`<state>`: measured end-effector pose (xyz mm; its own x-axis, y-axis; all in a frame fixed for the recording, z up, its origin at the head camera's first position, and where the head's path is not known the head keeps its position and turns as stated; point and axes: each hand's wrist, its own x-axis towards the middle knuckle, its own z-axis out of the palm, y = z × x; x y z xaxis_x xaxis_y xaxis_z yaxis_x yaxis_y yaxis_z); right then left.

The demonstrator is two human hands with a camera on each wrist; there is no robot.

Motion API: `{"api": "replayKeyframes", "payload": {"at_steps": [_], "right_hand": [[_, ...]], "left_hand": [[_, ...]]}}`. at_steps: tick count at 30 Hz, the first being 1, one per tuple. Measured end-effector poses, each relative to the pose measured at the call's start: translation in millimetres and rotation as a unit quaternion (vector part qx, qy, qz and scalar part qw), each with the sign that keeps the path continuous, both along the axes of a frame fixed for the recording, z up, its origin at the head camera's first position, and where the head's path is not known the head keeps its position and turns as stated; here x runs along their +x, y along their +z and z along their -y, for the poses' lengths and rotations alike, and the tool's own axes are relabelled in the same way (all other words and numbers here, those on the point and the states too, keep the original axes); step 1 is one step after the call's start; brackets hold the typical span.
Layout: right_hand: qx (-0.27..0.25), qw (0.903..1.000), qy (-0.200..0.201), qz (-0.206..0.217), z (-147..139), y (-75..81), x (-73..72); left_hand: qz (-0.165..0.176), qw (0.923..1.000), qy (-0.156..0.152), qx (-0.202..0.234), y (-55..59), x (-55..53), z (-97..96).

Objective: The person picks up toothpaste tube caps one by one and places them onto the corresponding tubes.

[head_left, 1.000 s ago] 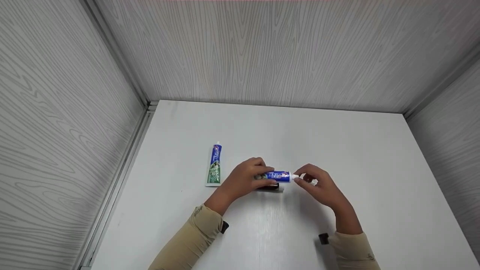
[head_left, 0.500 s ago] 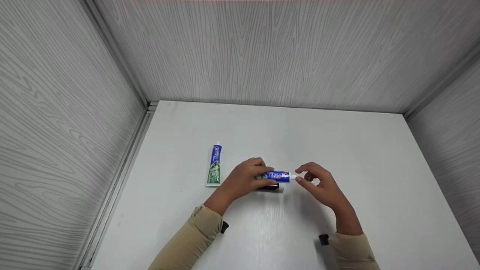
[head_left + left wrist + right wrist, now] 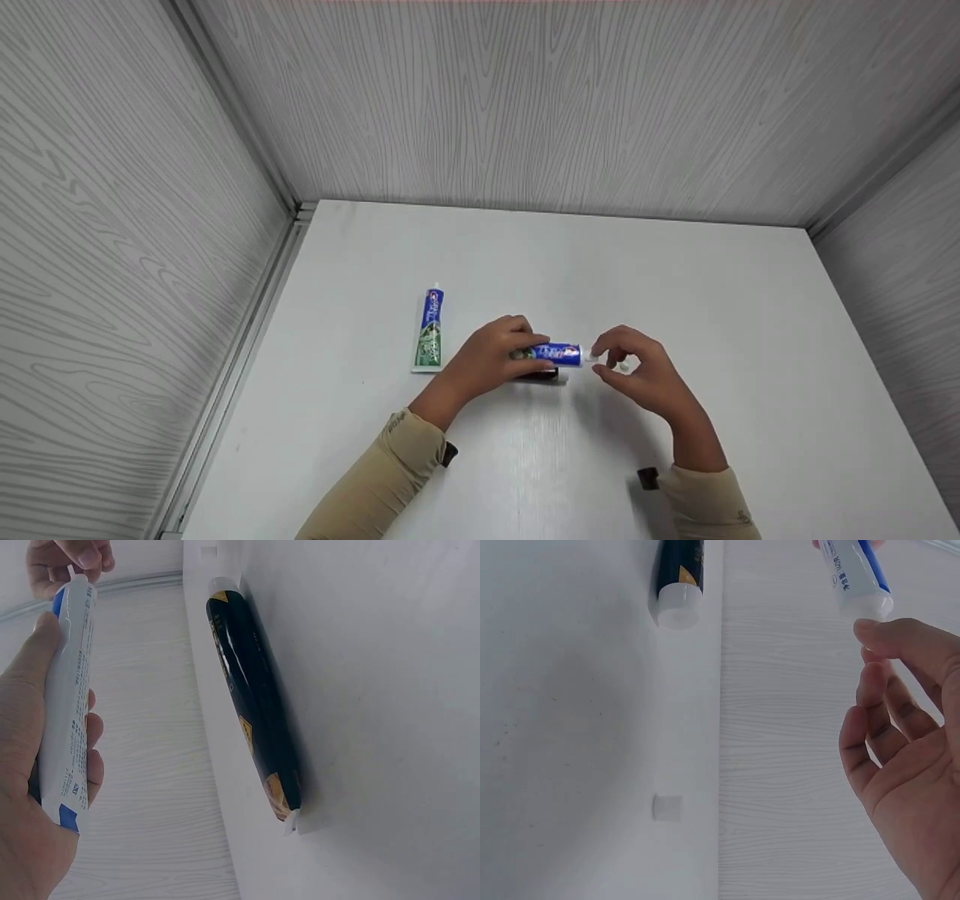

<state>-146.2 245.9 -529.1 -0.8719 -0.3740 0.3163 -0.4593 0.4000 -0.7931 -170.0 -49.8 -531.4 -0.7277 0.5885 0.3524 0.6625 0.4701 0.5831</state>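
Observation:
My left hand (image 3: 499, 352) grips a toothpaste tube (image 3: 559, 354), blue and green on the front, lying sideways above the table. Its white back shows as the same toothpaste tube (image 3: 69, 697) in the left wrist view, the narrow white tip (image 3: 72, 571) near the other hand's fingers. My right hand (image 3: 641, 371) is at that white end, its thumb and index finger spread apart around it. In the right wrist view the thumb (image 3: 874, 631) is right at the tube's end. Below the held tube lies a dark tube (image 3: 251, 697) with a white cap (image 3: 679, 606), partly hidden in the head view.
A second blue and green toothpaste tube (image 3: 430, 330) lies to the left, tip pointing away. A small white cap (image 3: 667, 808) lies on the white table (image 3: 675, 277) under my right hand. Wood-grain panels (image 3: 487, 112) stand at the back and sides.
My right thumb and index finger were pinching the tube's white end; they shift on it and now stand further apart. My left hand keeps its grip, and the tubes stay put.

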Motion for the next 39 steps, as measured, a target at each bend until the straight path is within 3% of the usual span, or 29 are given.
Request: {"api": "replayKeyframes", "payload": {"at_steps": [21, 30, 39], "right_hand": [[0.047, 0.9951, -0.008, 0.087, -4.7, -3.5, -0.5], [0.036, 0.9987, -0.007, 0.037, -4.4, -0.9, 0.6], [0.020, 0.9996, 0.013, 0.017, -2.8, -2.4, -0.3]], "left_hand": [[-0.010, 0.9999, 0.001, -0.009, -0.4, 1.3, -1.1], [-0.005, 1.0000, -0.001, -0.007, -1.0, 1.9, -2.3], [-0.014, 0.9999, 0.001, -0.009, -2.6, 2.5, -2.0]]}}
